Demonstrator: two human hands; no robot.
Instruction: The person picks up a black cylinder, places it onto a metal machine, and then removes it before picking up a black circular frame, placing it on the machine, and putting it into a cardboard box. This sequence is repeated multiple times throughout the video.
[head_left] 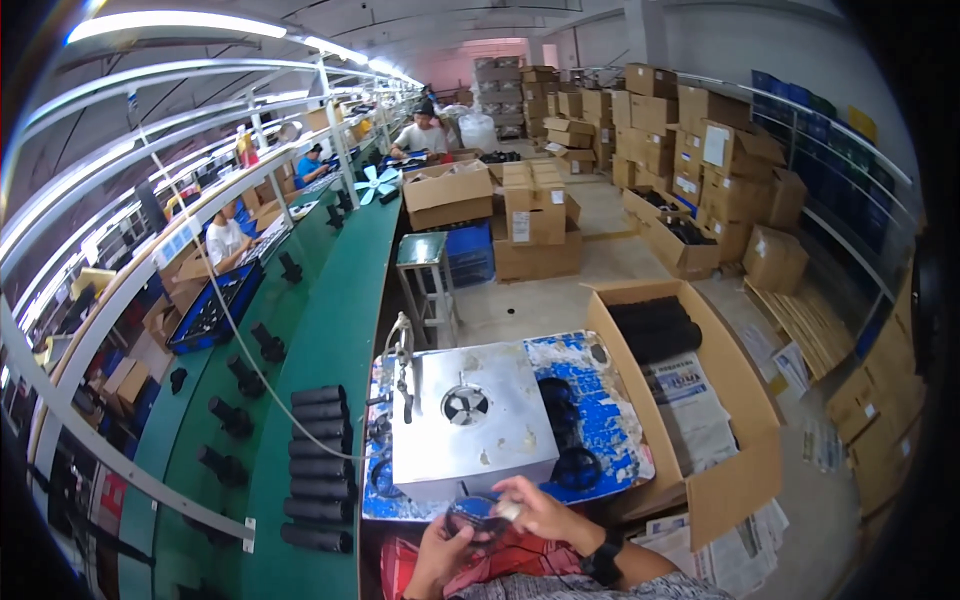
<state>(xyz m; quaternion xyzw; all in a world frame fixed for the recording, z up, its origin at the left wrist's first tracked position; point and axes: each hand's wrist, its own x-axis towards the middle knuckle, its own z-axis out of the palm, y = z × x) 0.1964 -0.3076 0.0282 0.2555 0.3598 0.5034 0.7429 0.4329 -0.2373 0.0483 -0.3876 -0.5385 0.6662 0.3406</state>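
Close to my body, my left hand (443, 552) is closed round a dark, round ring-like part (466, 516). Over its right side is my right hand (545, 515), fingers pinched on a small whitish piece (509, 508) whose kind is too small to make out. Just beyond my hands stands a silver metal box (490, 425) with a round, spoked opening (465, 404) in its top. It rests on a worn blue-and-white board (612, 420). Several black rings (577, 468) lie on the board to the right of the metal box.
Black tubes (318, 467) lie in a row on the green bench (350, 270) at left. Black upright parts (230, 415) stand along its belt. At right, an open carton (735, 510) holds black tubes and newspaper. A stool (425, 250) and stacked cartons are farther off; people sit along the line.
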